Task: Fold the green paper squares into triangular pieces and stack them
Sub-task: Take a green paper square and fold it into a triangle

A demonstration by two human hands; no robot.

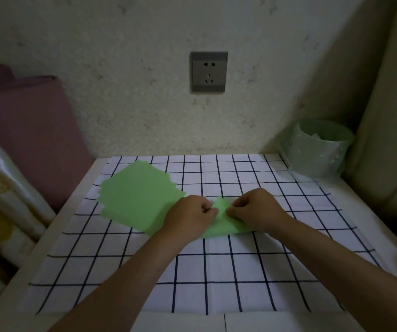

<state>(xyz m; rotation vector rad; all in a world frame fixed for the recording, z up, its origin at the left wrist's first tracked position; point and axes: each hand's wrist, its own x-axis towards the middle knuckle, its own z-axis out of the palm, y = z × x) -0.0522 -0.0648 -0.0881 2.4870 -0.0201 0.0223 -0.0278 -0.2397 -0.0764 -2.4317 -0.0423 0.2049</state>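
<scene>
Our left hand (190, 214) and right hand (257, 209) each pinch the green sheet (221, 227) lying between them on the checked cloth (216, 271) that covers the counter (180, 322). The loose stack of green squares (137, 195) lies just left of our left hand. Well beyond our right hand stands a lined bin (317, 159) holding something pale that we cannot make out.

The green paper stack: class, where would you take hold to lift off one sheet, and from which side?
Probably pinch a single corner on the left edge of the green paper stack, coming from the left. The sheets lie flat but fanned there, so their corners stick out separately. The left hand and the sheet being folded cover the stack's near right corner.
</scene>
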